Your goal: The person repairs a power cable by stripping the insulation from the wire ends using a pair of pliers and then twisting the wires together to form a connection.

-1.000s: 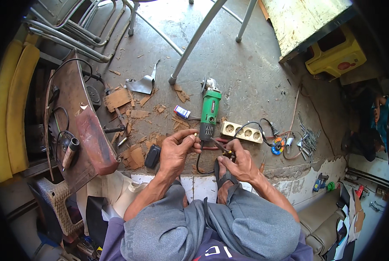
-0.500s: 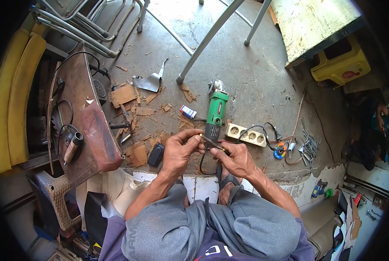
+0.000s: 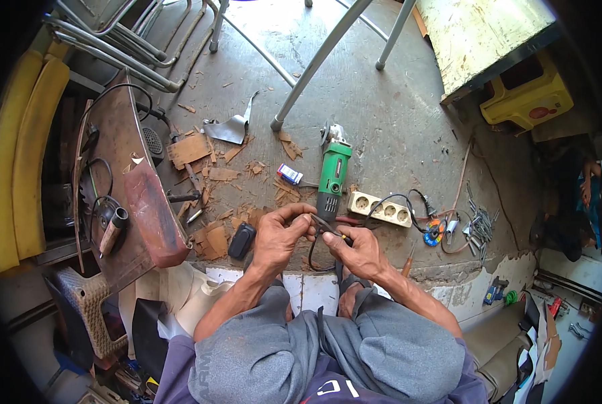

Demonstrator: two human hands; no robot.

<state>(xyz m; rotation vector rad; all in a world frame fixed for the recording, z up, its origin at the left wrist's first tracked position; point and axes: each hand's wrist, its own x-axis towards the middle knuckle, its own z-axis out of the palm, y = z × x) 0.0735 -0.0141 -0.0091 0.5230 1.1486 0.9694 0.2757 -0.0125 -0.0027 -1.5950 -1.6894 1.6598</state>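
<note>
Above the floor in front of my knees, my two hands are close together. My right hand is closed round a dark pliers-like tool with black and yellow on its handle. The tool's far end reaches the fingertips of my left hand, which are pinched together. What the left fingers hold is too small and covered to name. Just beyond my hands lies a green angle grinder, its disc end pointing away. A red-handled tool lies beside the grinder's rear end.
Right of the grinder are a white power strip, an orange-and-blue disc and a pile of rivets or screws. Cardboard scraps, a black case and a small box lie left. Metal legs stand ahead.
My right hand has shifted slightly left and turned, and the tool's two dark arms now look more spread. My left hand stays nearly in place, still pinched.
</note>
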